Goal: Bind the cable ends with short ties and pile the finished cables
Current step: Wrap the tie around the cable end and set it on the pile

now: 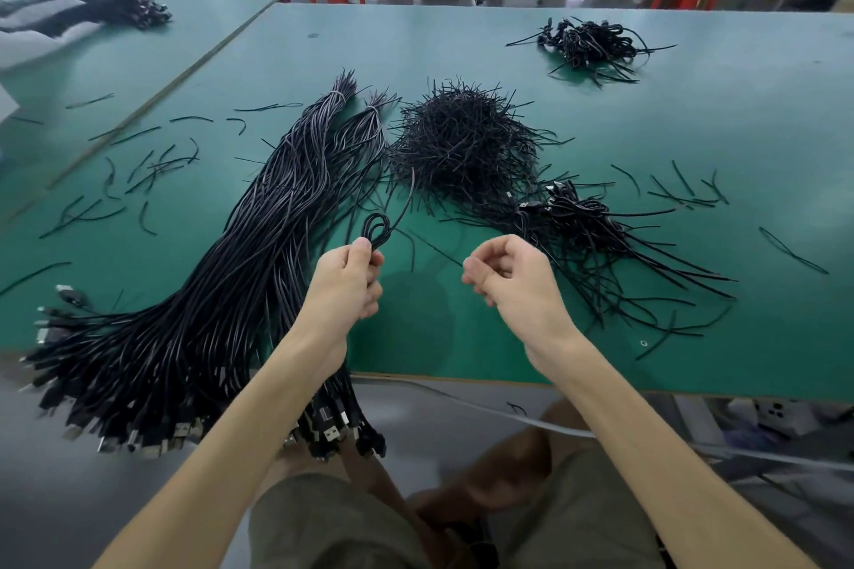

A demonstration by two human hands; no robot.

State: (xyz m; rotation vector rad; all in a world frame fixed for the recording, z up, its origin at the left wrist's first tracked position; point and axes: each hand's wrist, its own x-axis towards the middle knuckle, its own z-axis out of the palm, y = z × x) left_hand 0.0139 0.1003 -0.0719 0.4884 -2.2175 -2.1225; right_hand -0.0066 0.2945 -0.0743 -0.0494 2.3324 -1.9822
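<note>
Coiling looks finished, and binding is the step in hand. In the head view, the left hand (344, 280) pinches a small loop of thin black cable (375, 230) above the green table (693, 129), with the cable's free end sticking up beyond the loop. The right hand (508, 277) hovers near it with fingers curled. A thin dark strand runs toward its fingertips, but I cannot tell whether it pinches a tie. A heap of short black wire ties (462, 143) lies just beyond both hands. A long bundle of unbound black plug-ended cables (222, 300) lies to the left, and a tangled pile of bound black cables (582, 222) to the right. Next, I judge, a tie must go round the loop's neck and be twisted tight, and then the cable goes onto the right-hand pile.
</note>
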